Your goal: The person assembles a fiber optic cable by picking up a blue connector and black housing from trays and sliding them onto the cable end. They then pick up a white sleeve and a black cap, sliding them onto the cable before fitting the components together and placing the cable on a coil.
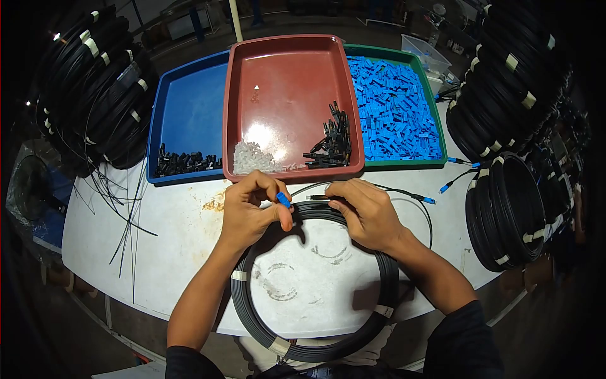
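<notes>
Between the thumb and fingers of my left hand [255, 211] is a small blue connector piece [283, 200]. My right hand [366, 211] pinches a black cable end [317, 198] with a dark fitting, whose tip points toward the blue piece; the two are apart. Under both hands lies a large coil of black cable [252, 316], bound with pale tape, on the white table [158, 252]. To the right of my right hand, another cable end with a blue connector [428, 200] rests on the table.
Behind the hands stand a blue tray [189, 107] with black parts, a red tray [290, 82] with clear and black pieces, and a green tray [435, 126] full of blue pieces. Coil stacks rise at left [95, 95] and right [505, 82]; more coils [499, 215] stand at the right edge.
</notes>
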`<state>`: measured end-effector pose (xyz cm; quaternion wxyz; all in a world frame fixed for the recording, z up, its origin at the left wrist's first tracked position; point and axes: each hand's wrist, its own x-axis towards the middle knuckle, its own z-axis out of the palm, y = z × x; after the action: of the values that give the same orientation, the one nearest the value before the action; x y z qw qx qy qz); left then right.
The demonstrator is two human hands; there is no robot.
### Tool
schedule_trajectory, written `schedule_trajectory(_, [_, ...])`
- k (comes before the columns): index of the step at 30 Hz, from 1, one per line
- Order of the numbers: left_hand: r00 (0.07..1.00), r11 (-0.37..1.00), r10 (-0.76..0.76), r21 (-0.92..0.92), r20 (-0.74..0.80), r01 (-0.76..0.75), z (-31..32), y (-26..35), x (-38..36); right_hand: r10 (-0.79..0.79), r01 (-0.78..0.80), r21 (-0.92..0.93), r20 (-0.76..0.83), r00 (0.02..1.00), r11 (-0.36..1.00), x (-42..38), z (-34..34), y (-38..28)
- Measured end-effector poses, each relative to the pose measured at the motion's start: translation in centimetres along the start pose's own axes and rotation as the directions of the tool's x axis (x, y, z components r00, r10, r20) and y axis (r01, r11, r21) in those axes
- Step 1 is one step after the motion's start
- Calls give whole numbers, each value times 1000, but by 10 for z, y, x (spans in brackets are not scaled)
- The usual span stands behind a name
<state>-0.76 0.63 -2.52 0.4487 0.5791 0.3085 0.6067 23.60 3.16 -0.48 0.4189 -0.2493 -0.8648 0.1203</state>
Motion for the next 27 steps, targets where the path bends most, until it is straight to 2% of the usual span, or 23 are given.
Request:
schedule_trajectory(2, [1000, 999, 1, 36, 16, -1, -3, 0, 0, 2, -2, 0, 5, 1000, 1000, 0, -1, 0])
schedule_trajectory(4, [996, 969, 53, 237, 70, -68, -4, 3, 0, 4, -4, 1, 10, 1000, 1000, 0, -1, -1])
schedule_trajectory(8, [998, 963, 18, 266, 64, -34, 1, 10, 1, 1, -1, -1, 7, 1000, 1000, 0, 0, 0])
schedule_trajectory(10, [989, 937, 121, 318, 86, -143, 1, 8, 3, 1, -1, 2, 4, 1000, 1000, 0, 0, 0])
schedule_trajectory(13, [982, 916, 171, 354, 85, -190, 0, 6, 4, 6, -6, -8, 13, 1000, 1000, 0, -1, -1])
schedule_trajectory(20, [988, 930, 141, 333, 65, -155, 5, 12, 3, -4, 4, -9, -14, 1000, 1000, 0, 1, 0])
schedule_trajectory(22, [979, 921, 193, 334, 58, -201, 4, 9, 4, -7, 7, -8, -22, 1000, 1000, 0, 1, 0])
schedule_trajectory(27, [975, 885, 203, 409, 96, -224, 1, 10, 3, -33, 32, -14, -66, 997, 999, 1, 1, -1])
